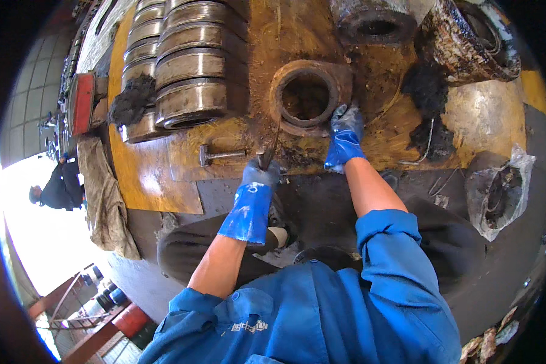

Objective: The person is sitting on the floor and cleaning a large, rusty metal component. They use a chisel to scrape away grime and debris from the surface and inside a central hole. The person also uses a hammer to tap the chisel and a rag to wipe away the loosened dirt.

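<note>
A rusty metal part with a round bore (277, 97) and a squarish flange stands on the stained yellow worktop (206, 136) in front of me. My right hand (347, 124), in a blue-cuffed glove with dark, dirty fingers, grips its near right edge. Lower and to the left, my left hand (260, 174), gloved alike, is closed around a slim, dark metal scraper-like tool (275, 142). The tool's thin end points up toward the part's near left rim; whether it touches cannot be made out. A small hammer (224, 155) lies left of that hand.
Rows of shiny metal rings (191, 67) stand at the back left, with a black rag (133, 100) against them. Rusty cylinders (467, 45) stand at the back right. A bent metal rod (429, 139) and a clear plastic bag (497, 194) are to the right. A person (57, 185) is far left.
</note>
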### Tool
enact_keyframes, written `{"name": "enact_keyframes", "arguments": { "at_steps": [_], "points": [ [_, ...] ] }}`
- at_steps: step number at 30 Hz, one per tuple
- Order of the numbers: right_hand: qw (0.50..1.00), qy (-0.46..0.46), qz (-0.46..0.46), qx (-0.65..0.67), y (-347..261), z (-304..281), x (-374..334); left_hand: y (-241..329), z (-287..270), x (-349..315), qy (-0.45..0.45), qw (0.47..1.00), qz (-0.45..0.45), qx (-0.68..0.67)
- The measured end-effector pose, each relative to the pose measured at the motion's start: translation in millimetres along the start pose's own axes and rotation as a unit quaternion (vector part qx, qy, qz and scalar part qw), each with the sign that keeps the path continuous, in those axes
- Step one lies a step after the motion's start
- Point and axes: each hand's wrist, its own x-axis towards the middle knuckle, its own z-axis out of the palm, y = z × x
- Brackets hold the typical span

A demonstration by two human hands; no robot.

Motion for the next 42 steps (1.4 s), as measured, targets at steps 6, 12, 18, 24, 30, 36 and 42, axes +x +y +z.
{"name": "enact_keyframes", "arguments": {
  "at_steps": [6,12,18,24,30,36,42],
  "points": [
    [0.977,-0.086,-0.171,-0.096,-25,-69,-30,7,7,-11,-0.038,0.973,-0.093,-0.206],
    [0.847,-0.391,-0.359,0.005,-15,-84,-129,-10,58,-8,0.049,0.971,-0.036,-0.231],
    [0.801,-0.403,-0.309,-0.318,-78,-158,-189,41,10,-79,-0.112,0.952,-0.134,-0.249],
    [0.886,-0.291,-0.280,-0.228,-66,-111,-170,10,37,-66,-0.145,0.882,-0.011,-0.448],
    [0.912,-0.384,-0.134,0.056,-10,-66,-106,28,22,-66,-0.146,0.919,-0.007,-0.366],
    [0.871,-0.458,-0.146,0.105,-19,-88,-157,-43,97,-37,-0.156,0.789,-0.014,-0.594],
    [0.795,-0.319,-0.411,-0.312,-28,-119,-130,-39,66,-32,-0.281,0.748,0.213,-0.562]
  ]
}}
